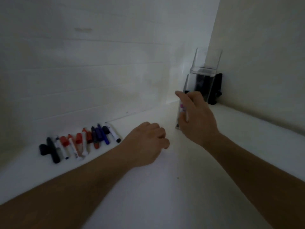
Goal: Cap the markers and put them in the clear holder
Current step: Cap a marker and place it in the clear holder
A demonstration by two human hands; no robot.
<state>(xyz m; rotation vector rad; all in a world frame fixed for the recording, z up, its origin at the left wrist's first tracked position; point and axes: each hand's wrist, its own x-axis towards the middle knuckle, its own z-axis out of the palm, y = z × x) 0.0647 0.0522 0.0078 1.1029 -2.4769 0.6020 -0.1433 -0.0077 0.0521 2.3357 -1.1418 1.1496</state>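
A white desk [165,187] carries all items, and the clear holder [200,83], standing upright toward the far right corner, serves as the reference for position. Well to the left of the holder, near the back wall, a loose row of markers and caps [79,142] lies on the desk surface: black pieces at the far left end, red ones in the middle, blue and dark pieces further right, and a white-barrelled marker with a black cap [113,133] closing the row on the holder side. Several white barrels in the row appear uncapped, though blur prevents a count. Between that row and the holder, the left hand [145,146] rests low over the desk, knuckles up, fingers curled loosely inward; nothing can be seen in its grasp, and whether it encloses anything cannot be told. Just left of and in front of the holder's lower wall, the right hand [196,119] is raised, its fingers [179,95] closed around a white marker [182,111] with a pink or purple label, held roughly upright against the holder's front face. A dark item appears inside the holder near its base, not identifiable. Immediately behind and right of the holder, a black object [216,90] sits against the right wall.
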